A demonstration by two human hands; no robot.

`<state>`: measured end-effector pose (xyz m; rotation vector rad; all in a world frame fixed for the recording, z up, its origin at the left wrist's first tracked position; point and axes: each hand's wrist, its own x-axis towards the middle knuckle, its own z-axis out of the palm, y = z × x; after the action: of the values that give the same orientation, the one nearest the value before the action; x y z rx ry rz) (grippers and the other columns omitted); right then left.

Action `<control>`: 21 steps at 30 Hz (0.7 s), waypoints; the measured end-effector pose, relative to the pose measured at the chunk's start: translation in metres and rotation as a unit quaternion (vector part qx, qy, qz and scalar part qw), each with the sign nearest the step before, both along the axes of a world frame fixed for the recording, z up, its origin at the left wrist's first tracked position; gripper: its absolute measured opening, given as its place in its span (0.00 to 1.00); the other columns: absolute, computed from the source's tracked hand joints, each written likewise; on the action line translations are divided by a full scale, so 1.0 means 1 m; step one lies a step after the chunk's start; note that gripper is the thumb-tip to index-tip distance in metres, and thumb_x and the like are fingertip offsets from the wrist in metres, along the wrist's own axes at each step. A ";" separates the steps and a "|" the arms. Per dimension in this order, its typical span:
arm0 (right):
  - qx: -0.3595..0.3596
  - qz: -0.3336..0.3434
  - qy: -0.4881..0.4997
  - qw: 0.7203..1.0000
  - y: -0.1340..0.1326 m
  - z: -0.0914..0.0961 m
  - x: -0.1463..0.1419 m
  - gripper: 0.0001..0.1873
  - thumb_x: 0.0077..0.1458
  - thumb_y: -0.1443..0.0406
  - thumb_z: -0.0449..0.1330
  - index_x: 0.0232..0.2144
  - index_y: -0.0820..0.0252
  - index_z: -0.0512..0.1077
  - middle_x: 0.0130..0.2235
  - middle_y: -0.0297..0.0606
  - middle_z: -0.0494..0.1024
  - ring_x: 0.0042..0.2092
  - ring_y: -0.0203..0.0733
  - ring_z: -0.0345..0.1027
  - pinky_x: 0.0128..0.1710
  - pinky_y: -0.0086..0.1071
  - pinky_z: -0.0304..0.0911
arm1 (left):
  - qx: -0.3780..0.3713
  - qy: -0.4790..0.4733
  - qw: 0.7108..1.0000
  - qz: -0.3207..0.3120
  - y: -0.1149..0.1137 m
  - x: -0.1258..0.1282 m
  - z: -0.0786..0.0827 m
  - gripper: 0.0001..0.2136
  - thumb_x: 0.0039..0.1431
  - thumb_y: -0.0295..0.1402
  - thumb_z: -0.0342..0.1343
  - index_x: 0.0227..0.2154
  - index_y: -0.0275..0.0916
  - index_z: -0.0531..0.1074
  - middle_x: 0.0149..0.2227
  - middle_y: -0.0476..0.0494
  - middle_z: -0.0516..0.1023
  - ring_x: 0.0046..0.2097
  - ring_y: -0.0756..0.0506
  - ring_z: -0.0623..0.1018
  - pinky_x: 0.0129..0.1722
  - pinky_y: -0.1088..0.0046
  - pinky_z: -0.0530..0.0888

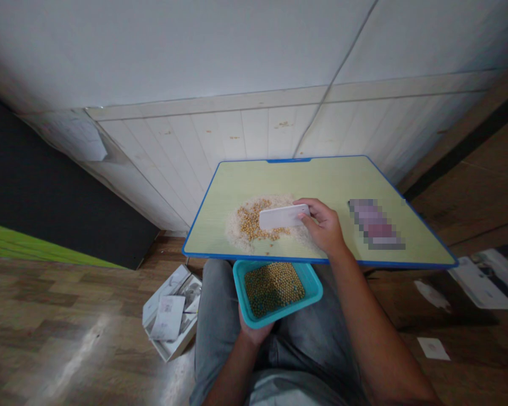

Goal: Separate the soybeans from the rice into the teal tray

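my left hand (256,334), fingers hidden, supports a teal rectangular plastic tub (312,283) of round yellow beans (275,282); right fingers (310,223) pinch a flat white card's (279,217) end.

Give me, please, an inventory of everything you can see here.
white card: one, white, above the table heap
loose beans: many, yellow-tan, on the table
small grains: uncounted, whitish, around the loose beans
tub: one, turquoise, over the lap
tub beans: many, yellow-tan, in the tub
table: one, pale green, blue-edged, centre
pixelated item: one, pinkish-purple, table's right side
box: one, white, floor left, papers inside
cable: one, grey, on the wall
wall: one, whitish, behind
floor: one, brown, below
trousers: one pair, grey, lap
right hand: one, bare, gripping the card
left hand: one, bare, under the tub
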<state>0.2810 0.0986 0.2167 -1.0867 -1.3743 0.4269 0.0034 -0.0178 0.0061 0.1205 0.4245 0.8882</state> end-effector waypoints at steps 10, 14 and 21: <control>-0.006 -0.017 -0.006 1.000 0.000 -0.001 0.000 0.13 0.64 0.59 0.67 0.49 0.48 0.87 0.47 0.38 0.92 0.46 0.50 0.86 0.50 0.47 0.83 | -0.018 0.016 1.000 -0.007 0.000 -0.004 0.008 0.33 0.83 0.40 0.36 0.52 0.60 0.93 0.62 0.55 0.94 0.77 0.42 0.80 0.87 0.48 0.48; 0.018 -0.060 -0.005 0.998 0.000 0.000 0.001 0.14 0.64 0.60 0.66 0.50 0.49 0.87 0.47 0.38 0.91 0.47 0.50 0.86 0.49 0.45 0.83 | -0.018 0.010 1.000 -0.004 0.000 -0.003 0.008 0.31 0.84 0.41 0.37 0.52 0.57 0.93 0.61 0.55 0.94 0.77 0.42 0.80 0.87 0.48 0.46; -0.002 0.004 0.014 1.000 -0.003 0.000 -0.001 0.13 0.64 0.55 0.70 0.48 0.50 0.86 0.46 0.39 0.92 0.44 0.49 0.87 0.46 0.43 0.84 | -0.018 0.000 1.000 -0.003 0.001 -0.003 0.007 0.34 0.84 0.39 0.35 0.51 0.57 0.93 0.59 0.54 0.95 0.73 0.41 0.84 0.87 0.48 0.51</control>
<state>0.2799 0.0953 0.2166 -1.0742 -1.3539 0.4491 0.0006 -0.0171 0.0127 0.0889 0.4406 0.8737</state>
